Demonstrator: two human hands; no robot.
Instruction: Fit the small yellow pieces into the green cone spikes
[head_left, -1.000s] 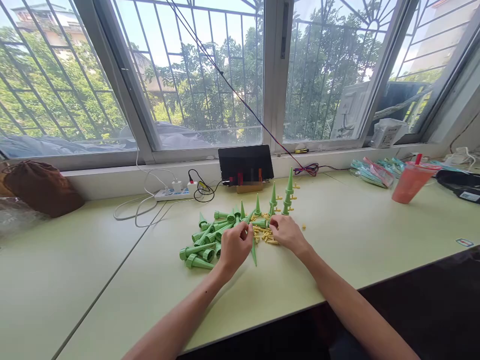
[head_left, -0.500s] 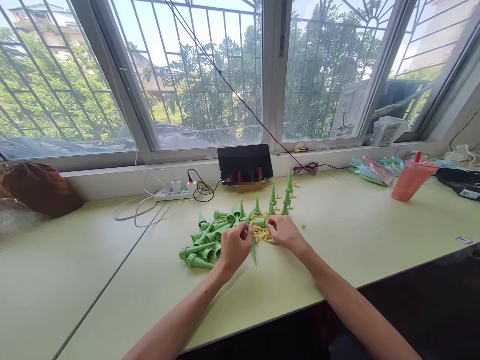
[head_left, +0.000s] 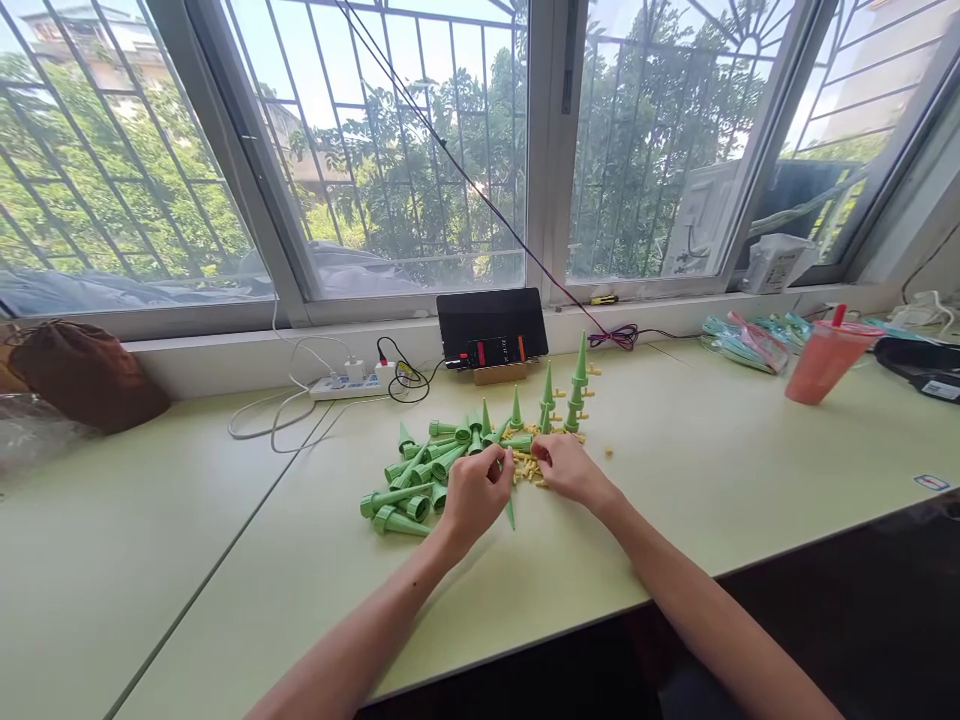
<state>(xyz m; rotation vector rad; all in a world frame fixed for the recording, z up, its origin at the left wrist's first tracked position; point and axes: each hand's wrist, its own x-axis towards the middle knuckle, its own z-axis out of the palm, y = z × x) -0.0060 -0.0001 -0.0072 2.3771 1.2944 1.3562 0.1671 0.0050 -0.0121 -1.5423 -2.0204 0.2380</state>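
Note:
My left hand is closed, thumb and fingers pinched together. A green plastic plant-watering spike juts out from under its fingers, with the tip toward me; the hand hides its wide end. Just to the right, my right hand has its fingertips pinched together over a heap of small yellow valve pieces. Whatever lies between those fingertips is too small to tell. Left of my left hand is a pile of loose green spikes. Behind my right hand, green spikes with yellow side valves stand upright, some stacked.
At the back, a dark tablet leans behind a phone on a small brown stand. A power strip with cables lies left. One yellow piece sits apart. A red cup and plastic packets are at right.
My left hand has shifted slightly to the right, and my right hand slightly left and down, so their fingertips are closer together. The piles look the same.

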